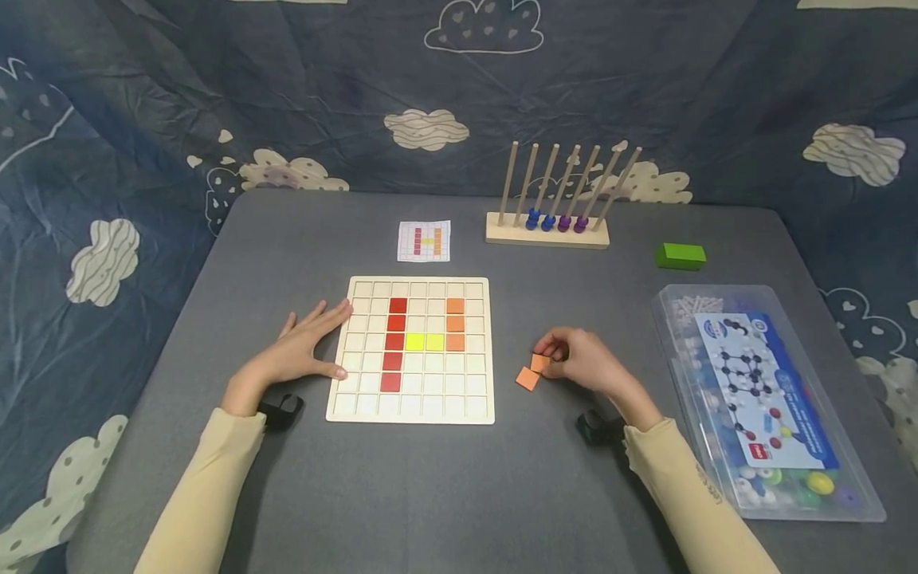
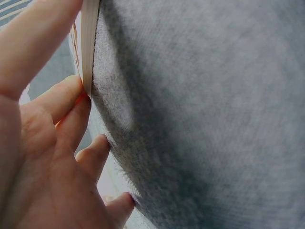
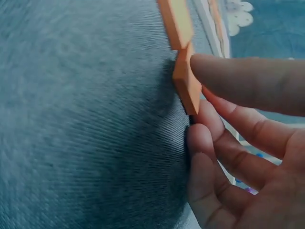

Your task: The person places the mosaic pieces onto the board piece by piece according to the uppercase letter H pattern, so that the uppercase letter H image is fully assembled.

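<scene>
A wooden grid board lies in the middle of the table in the head view. On it are a column of red tiles, two yellow tiles and a shorter orange column. My left hand, fingers spread, touches the board's left edge; the left wrist view shows fingertips against the board's side. To the right of the board, my right hand pinches a loose orange tile between thumb and fingers, low at the table. Another orange tile lies against its corner.
Behind the board lies a pattern card. A wooden peg stand with several blue and purple beads stands at the back, and a green block lies at the back right. A clear plastic box of small parts occupies the right side.
</scene>
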Motion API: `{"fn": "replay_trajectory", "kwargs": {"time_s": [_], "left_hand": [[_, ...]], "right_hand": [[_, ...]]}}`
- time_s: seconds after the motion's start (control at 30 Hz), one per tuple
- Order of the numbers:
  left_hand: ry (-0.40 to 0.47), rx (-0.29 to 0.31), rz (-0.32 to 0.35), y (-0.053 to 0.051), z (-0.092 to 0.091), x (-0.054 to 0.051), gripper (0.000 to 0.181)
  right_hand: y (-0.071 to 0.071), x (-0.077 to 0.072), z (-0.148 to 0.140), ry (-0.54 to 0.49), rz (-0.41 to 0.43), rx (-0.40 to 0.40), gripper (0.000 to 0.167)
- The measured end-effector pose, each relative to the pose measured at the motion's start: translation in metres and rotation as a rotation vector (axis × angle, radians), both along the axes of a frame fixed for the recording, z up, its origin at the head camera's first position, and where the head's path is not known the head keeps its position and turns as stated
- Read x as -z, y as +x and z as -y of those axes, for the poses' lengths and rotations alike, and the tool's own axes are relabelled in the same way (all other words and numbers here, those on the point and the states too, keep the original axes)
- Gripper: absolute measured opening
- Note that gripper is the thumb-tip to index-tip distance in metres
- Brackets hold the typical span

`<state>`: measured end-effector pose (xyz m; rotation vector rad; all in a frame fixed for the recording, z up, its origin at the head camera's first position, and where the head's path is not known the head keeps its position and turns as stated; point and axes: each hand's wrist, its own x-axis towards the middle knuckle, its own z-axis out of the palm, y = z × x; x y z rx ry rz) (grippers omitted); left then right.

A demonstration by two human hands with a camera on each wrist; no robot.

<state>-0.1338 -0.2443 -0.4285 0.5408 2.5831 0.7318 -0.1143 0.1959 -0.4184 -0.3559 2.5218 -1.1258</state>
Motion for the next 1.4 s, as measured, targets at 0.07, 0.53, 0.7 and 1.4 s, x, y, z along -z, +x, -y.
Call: {"fn": "replay_trajectory", "kwargs": {"time_s": [0.07,0.53,0.7,1.4], "left_hand": [[-0.001,0.001,-0.003,0.0,0.0,0.0,0.11],[-0.008,0.005,-0.001,0.0,0.0,0.001,0.11],[-0.009,-0.002,-0.001,0.0,0.0,0.0,0.11],[-0.012,-0.013,0.001,-0.001,-0.001,0.002,0.111]], "right_hand": [[0.001,0.0,0.002,0.033,-0.017,0.01,0.023],[-0.009,-0.004,0.016,-0.122,0.085,0.096,0.013],[-0.012,-0.006,0.048,-0.213,0.101,0.055,0.008],[-0.011,0.002,0.114,0.12,-0.286,-0.111,0.01]]}}
